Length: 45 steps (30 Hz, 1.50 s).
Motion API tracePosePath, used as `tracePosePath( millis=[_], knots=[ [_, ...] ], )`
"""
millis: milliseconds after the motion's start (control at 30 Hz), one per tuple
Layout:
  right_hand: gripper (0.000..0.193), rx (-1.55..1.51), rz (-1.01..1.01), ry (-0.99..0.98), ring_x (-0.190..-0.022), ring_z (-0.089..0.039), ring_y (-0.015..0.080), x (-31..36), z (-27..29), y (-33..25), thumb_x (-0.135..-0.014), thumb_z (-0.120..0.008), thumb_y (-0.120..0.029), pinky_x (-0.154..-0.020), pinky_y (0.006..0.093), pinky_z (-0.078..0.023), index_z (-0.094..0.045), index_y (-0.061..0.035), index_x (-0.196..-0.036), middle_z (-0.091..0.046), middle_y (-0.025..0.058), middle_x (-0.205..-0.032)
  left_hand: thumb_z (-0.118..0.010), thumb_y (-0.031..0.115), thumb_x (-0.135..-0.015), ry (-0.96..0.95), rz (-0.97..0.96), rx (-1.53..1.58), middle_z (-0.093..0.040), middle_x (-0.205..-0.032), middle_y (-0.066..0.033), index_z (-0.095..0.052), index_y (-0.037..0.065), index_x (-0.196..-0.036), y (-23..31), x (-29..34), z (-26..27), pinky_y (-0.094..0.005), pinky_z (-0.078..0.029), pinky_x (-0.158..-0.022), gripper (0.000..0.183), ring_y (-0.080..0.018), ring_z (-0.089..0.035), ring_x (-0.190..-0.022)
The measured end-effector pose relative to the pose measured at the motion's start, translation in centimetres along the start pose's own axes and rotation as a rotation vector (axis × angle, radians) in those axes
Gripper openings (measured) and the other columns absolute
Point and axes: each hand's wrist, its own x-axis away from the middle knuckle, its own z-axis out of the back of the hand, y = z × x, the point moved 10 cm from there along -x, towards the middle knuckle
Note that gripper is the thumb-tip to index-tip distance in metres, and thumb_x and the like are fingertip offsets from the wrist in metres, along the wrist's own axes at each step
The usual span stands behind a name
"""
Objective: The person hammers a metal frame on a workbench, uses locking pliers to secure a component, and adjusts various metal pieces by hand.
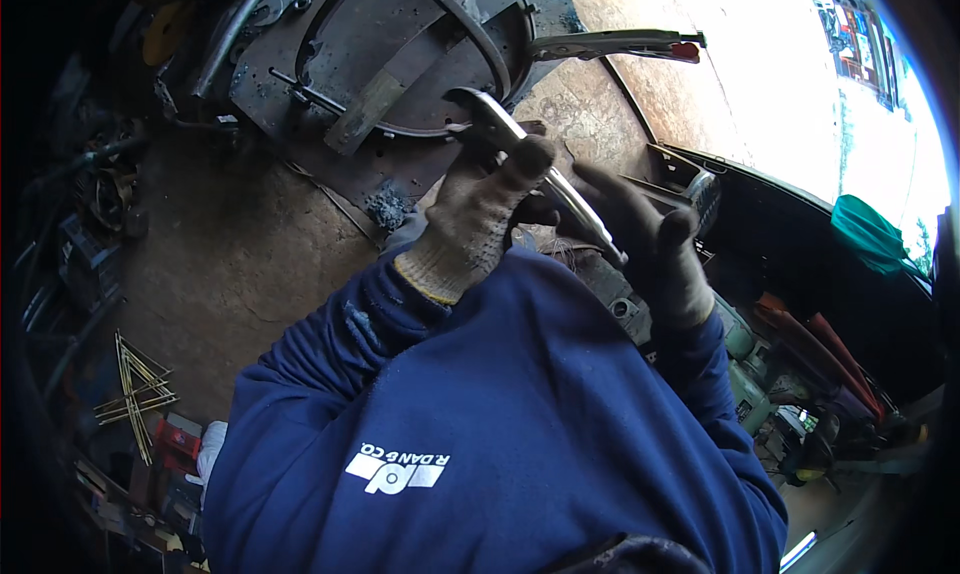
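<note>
Head view: closest in, a navy sweatshirt, filling the lower middle and hiding everything beneath. In front of the chest, held aslant between gloved hands, a steel hand tool, plausibly locking pliers, running from a dark curved head at upper left to a bright tail end at lower right. Gripped by the left hand, curled round the upper part with thumb pressed over the metal; apparently not gripped by the right hand, loosely spread, thumb apart, just beside the tail end, contact impossible to tell. Likely rigid, dense and rather heavy for such a slim shape; hardly fragile, but smooth enough to slide against grimy knit. Best taken round the middle of the shank, for balance, well clear of the curved head. Hard to make out: the mechanism, partly covered by the left fingers, and the right fingers, blurred and in shadow. Farther off, on a dark steel plate, a steel ring crossed by a flat bar, with a long-handled locking clamp at the ring's right side. Beyond, washed out by glare, a bright opening, cut off by the black fisheye rim
</note>
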Motion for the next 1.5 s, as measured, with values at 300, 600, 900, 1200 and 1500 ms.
tracePosePath(
  millis=[300, 600, 900, 1200, 1500],
  knots=[
    [0.062, 0.076, -0.463, -0.248, -0.094, -0.059, 0.0108, -2.3, -0.2, 7.3, -0.1, -0.061, -0.032, -0.083, 0.0249, -0.05, -0.041, 0.0006, -0.149, -0.063, 0.0076, -0.12, -0.063, 0.043, -0.1, 0.297, 0.001, -0.229, -0.063, -0.097, -0.0082, -0.059, 0.002, -0.12, 0.9, 2.0, 1.6, -0.0285, -0.053, -0.076, 0.046, -0.0121, -0.062, -0.087],
    [0.039, 0.438, -0.057, -0.568, -0.107, -0.065, 0.0193, -3.0, -2.7, 4.1, -0.105, -0.053, -0.023, -0.095, 0.0337, -0.052, -0.058, 0.0048, -0.131, -0.067, 0.0139, -0.119, -0.058, 0.033, -0.104, 0.173, -0.44, -0.903, -0.065, -0.099, -0.0096, -0.061, -0.001, -0.117, 2.0, 3.1, 1.0, -0.0298, -0.054, -0.079, 0.037, -0.0141, -0.064, -0.09],
    [0.045, 0.198, -0.247, -0.236, -0.103, -0.068, 0.0194, -3.1, -2.1, 3.5, -0.105, -0.056, -0.032, -0.087, 0.0338, -0.056, -0.056, 0.0047, -0.13, -0.069, 0.0114, -0.107, -0.065, 0.051, -0.095, 0.262, 0.259, 0.021, -0.064, -0.095, -0.0068, -0.064, 0.008, -0.115, -1.4, 2.1, 2.4, -0.0296, -0.055, -0.073, 0.048, -0.0158, -0.065, -0.08],
    [0.04, 0.252, -0.161, -0.344, -0.113, -0.065, 0.0212, -4.0, -4.5, 1.7, -0.102, -0.058, -0.014, -0.096, 0.0355, -0.055, -0.051, -0.0003, -0.139, -0.062, 0.0131, -0.129, -0.058, 0.058, -0.097, 0.238, 0.327, -0.013, -0.067, -0.083, -0.001, -0.069, 0.008, -0.104, -1.0, 2.6, 2.0, -0.0239, -0.053, -0.06, 0.052, -0.0108, -0.065, -0.066],
    [0.046, 0.281, -0.001, -0.384, -0.107, -0.066, 0.0219, -4.0, -5.1, 1.3, -0.102, -0.059, -0.033, -0.093, 0.0335, -0.054, -0.057, 0.003, -0.13, -0.067, 0.0124, -0.116, -0.06, 0.036, -0.099, 0.249, 0.238, -0.198, -0.066, -0.097, -0.0043, -0.066, 0.004, -0.112, 0.1, 2.4, 2.8, -0.0293, -0.055, -0.08, 0.035, -0.0121, -0.064, -0.088]
  ],
)
